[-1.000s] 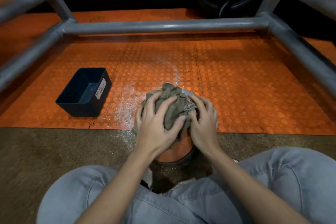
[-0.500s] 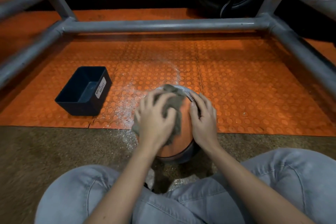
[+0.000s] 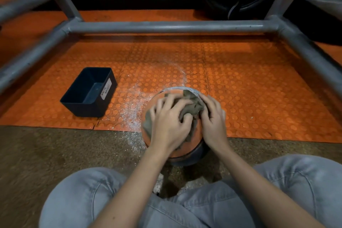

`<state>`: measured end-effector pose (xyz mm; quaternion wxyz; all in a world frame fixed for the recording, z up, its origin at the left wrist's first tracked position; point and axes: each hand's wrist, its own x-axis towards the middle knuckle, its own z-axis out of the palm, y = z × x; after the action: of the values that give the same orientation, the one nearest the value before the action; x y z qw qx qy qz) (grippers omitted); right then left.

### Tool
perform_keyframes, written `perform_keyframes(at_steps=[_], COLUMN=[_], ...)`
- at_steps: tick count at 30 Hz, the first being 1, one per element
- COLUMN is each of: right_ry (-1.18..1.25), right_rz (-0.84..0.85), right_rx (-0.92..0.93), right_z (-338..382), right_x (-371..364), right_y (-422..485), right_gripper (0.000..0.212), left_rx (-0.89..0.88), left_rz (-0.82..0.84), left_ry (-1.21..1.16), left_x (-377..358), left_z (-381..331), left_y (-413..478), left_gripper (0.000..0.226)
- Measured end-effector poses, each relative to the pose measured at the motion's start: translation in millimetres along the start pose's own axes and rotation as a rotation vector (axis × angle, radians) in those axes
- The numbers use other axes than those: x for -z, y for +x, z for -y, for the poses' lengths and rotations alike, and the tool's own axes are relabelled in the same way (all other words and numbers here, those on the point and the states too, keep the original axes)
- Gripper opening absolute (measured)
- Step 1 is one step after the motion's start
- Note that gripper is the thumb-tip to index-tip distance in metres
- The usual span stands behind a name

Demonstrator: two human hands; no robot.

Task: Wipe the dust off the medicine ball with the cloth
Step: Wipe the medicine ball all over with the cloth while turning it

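Note:
An orange and grey medicine ball (image 3: 197,143) sits on the floor just in front of my knees, at the edge of the orange studded mat. A crumpled grey-green cloth (image 3: 191,106) lies over its top. My left hand (image 3: 169,125) presses down on the cloth, fingers curled into its folds. My right hand (image 3: 212,123) rests on the right side of the ball, fingers bent over the top and touching the cloth's edge. Most of the ball's top is hidden under hands and cloth.
A dark blue bin labelled "waste basket" (image 3: 90,91) stands on the mat (image 3: 259,98) to the left. White dust (image 3: 133,109) is scattered on the mat left of the ball. A grey metal tube frame (image 3: 166,26) surrounds the mat. My knees in grey jeans (image 3: 305,181) are below.
My left hand with the cloth slid down and left over the ball, then back up toward the top; the cloth bunched up again. My right hand stayed on the ball's right side.

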<state>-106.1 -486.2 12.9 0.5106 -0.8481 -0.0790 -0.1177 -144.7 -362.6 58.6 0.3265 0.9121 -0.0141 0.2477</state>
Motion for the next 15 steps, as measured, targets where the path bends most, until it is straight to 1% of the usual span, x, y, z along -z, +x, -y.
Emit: perform_keyframes(at_steps=[1, 2, 3, 5, 6, 7, 9, 11, 12, 13, 14, 15], right_ry=[0.0, 0.002, 0.003, -0.006, -0.007, 0.007, 0.152, 0.399, 0.439, 0.411, 0.386, 0.396], right_rz=[0.024, 0.043, 0.052, 0.039, 0.03, 0.025, 0.019, -0.042, -0.094, -0.109, -0.076, -0.003], right_rx=[-0.006, -0.014, -0.018, -0.005, 0.011, 0.014, -0.059, -0.249, -0.375, -0.505, -0.647, -0.775], right_z=[0.7, 1.0, 1.8, 0.6, 0.0, 1.7, 6.5, 7.7, 2.5, -1.1, -5.6, -8.1], right_x=[0.2, 0.3, 0.5, 0.2, 0.0, 1.2, 8.2, 18.4, 20.6, 21.9, 21.3, 19.3], right_y=[-0.1, -0.4, -1.0, -3.4, -2.8, -2.5, 1.4, 8.7, 12.7, 15.3, 15.9, 14.8], right_gripper=[0.042, 0.038, 0.036, 0.033, 0.031, 0.026, 0.023, 0.027, 0.031, 0.033, 0.035, 0.038], left_rx=[-0.005, 0.068, 0.21, 0.61, 0.808, 0.941, 1.064, 1.097, 1.108, 1.125, 1.139, 1.142], left_rz=[0.017, 0.011, -0.02, -0.06, -0.056, -0.044, -0.017, 0.025, 0.071, 0.121, 0.16, 0.187], left_ry=[0.017, -0.018, -0.13, -0.46, -0.574, -0.616, -0.655, -0.689, -0.723, -0.764, -0.8, -0.815], left_x=[0.9, 3.1, 8.1, 18.0, 18.7, 17.0, 11.7, 7.5, 5.5, 4.5, 3.5, 4.7], left_z=[5.8, 15.4, 27.4, 52.8, 64.0, 73.4, 85.3, 94.6, 99.8, 102.6, 105.1, 102.7], left_y=[3.5, 8.7, 14.7, 23.9, 25.9, 26.7, 26.5, 25.2, 24.4, 22.9, 21.4, 19.6], left_gripper=[0.031, 0.029, 0.025, 0.016, 0.015, 0.018, 0.028, 0.036, 0.04, 0.044, 0.049, 0.051])
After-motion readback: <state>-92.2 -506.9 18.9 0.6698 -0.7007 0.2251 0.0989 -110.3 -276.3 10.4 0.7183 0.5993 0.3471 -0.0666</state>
